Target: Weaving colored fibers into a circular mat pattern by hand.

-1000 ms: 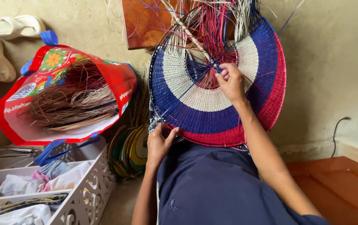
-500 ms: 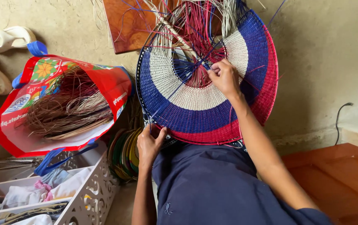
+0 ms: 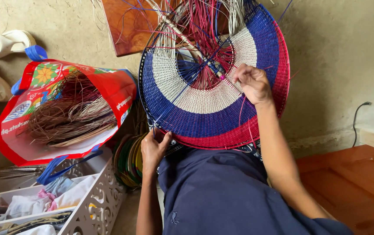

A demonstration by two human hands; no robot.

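Head view, left to right: I note a red bag (image 3: 71, 93) of fibres at left. My left hand (image 3: 154, 148) grips the lower rim of the woven disc (image 3: 204, 104), centre frame. My right hand (image 3: 253, 82) pinches a strand near its hub.

The upper ends of the loose strands (image 3: 204, 17) and the wooden board (image 3: 128, 24) are cut off by the top edge. The lower rim of the woven disc (image 3: 204, 113) is partly covered by the left hand (image 3: 154, 148). The white crate (image 3: 95, 204) is cropped at bottom left.
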